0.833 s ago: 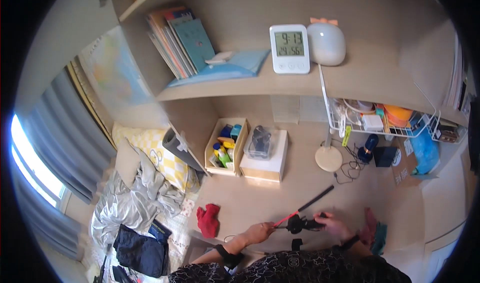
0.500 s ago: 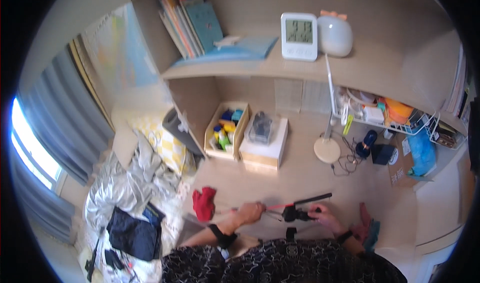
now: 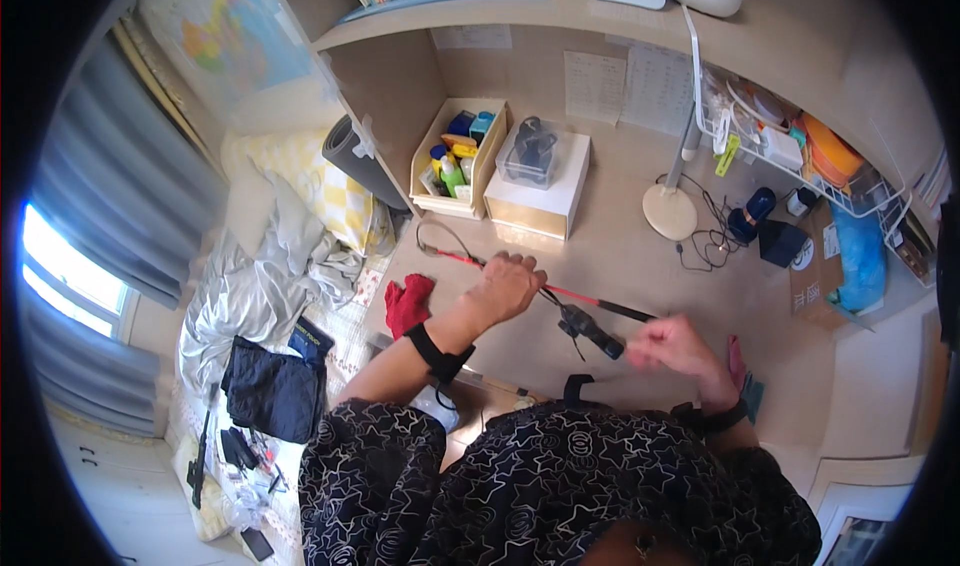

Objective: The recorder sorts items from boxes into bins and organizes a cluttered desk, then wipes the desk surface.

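Observation:
My left hand (image 3: 508, 288) is closed around a thin red-and-black rod (image 3: 580, 296), held above the desk. A dark, thin loop curves from the rod's left end, and its black right end reaches close to my right hand (image 3: 682, 350). Below the rod hangs a small black cylindrical device (image 3: 592, 332) with a thin cord; its exact kind is unclear. My right hand's fingers are curled together beside the device, and whatever they may hold is hidden. A crumpled red cloth (image 3: 408, 304) lies on the desk left of my left hand.
Along the desk's back stand a cream bin (image 3: 462, 156) of small items, a white box (image 3: 548, 201) under a clear container, and a lamp base (image 3: 669, 212). Cables and a cardboard box (image 3: 815, 266) sit right. A bed with dark folded clothing (image 3: 270, 391) is at left.
The view has tipped downward. My left hand still grips the rod, whose black end now slants down to the right instead of up. My right hand has come off the black device.

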The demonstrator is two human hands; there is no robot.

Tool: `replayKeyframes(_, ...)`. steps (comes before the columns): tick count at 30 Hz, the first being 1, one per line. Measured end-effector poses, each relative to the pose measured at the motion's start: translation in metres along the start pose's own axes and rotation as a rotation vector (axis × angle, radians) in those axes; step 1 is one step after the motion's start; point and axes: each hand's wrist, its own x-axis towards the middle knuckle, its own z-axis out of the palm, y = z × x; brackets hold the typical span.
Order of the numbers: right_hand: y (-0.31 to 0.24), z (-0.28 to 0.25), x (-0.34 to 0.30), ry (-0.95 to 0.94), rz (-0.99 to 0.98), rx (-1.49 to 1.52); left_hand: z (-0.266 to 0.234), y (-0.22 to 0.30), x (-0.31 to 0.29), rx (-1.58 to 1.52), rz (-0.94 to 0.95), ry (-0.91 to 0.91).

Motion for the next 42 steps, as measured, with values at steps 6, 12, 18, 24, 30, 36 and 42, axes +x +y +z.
replayKeyframes(6, 0.015, 0.052, 0.073, 0.427, -0.553, -0.347, -0.002, -0.006, 0.018, 0.145, 0.131, 0.043)
replayKeyframes(12, 0.075, 0.084, 0.12, 0.14, -0.123, 0.075, 0.016, -0.006, 0.013, 0.164, 0.071, 0.329)
replayKeyframes(18, 0.068, 0.051, 0.112, -0.032, 0.049, 0.531, 0.104, 0.037, -0.03, -0.629, -0.885, 0.477)
replayKeyframes(24, 0.019, 0.021, 0.116, 0.104, -0.331, 0.537, 0.151, 0.062, -0.007, -0.921, -1.337, 0.097)
replayKeyframes(30, -0.016, 0.017, 0.15, 0.086, -0.386, 0.483, 0.147, 0.044, 0.003, -1.391, -1.187, 0.064)
replayKeyframes(36, -0.055, 0.037, 0.173, 0.177, -0.467, 0.252, 0.121, 0.006, -0.041, -1.211, -1.065, 0.079)
replayKeyframes(42, -0.094, 0.091, 0.226, -0.036, -0.438, 0.232, 0.1, -0.043, -0.101, -1.166, -1.03, 0.131)
